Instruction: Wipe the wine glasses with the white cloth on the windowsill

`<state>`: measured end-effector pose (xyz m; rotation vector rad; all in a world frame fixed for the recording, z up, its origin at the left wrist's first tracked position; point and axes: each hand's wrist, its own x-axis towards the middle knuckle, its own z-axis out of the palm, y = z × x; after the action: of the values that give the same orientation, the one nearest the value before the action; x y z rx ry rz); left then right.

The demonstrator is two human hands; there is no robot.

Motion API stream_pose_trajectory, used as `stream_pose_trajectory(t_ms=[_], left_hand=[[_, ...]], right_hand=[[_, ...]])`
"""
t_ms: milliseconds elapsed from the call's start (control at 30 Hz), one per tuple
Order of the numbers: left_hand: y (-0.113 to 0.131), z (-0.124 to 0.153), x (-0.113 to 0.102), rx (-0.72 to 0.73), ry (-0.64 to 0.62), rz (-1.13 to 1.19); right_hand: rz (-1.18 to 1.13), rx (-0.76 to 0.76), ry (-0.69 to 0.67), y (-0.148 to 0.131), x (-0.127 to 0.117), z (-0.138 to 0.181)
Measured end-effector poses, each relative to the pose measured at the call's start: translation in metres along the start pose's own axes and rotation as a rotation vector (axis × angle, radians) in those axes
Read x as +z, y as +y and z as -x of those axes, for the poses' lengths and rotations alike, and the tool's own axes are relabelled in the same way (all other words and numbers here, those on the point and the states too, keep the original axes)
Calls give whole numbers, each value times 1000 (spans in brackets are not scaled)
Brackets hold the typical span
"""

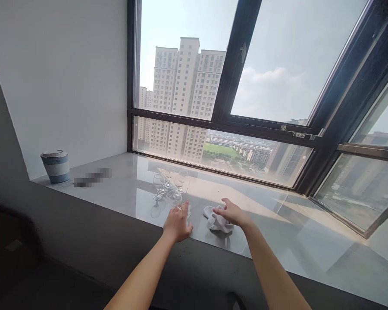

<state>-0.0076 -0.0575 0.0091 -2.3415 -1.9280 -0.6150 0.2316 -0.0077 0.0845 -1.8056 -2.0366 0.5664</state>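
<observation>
A broad dark-framed glass window (224, 86) stands behind a glossy pale-grey windowsill (123, 189). At the sill's left end sits a blue-and-white lidded round container (55, 167). The left hand (177, 221) is beside clear stemmed drinking glasses (158, 187); whether its fingers grip one, I cannot tell. The right hand (230, 211), its visible fingers spread, is over a crumpled white cloth (218, 222).

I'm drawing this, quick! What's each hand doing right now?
Left hand: by the nearest glass; can't tell if it grips it.
Right hand: open, at the white cloth; touch can't be told.
</observation>
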Motion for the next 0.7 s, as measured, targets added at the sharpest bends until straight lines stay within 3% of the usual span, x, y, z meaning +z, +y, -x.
stream_pose_trajectory(t_ms=[200, 333, 467, 700], left_hand=[[-1, 0, -1, 15, -2, 27], [0, 1, -2, 4, -16, 29], [-1, 0, -1, 12, 0, 26], [-3, 0, 2, 32, 16, 13]], right_hand=[[151, -14, 156, 4, 54, -3], [254, -18, 197, 10, 65, 1], [310, -3, 246, 39, 52, 5], [500, 207, 281, 126, -5, 32]])
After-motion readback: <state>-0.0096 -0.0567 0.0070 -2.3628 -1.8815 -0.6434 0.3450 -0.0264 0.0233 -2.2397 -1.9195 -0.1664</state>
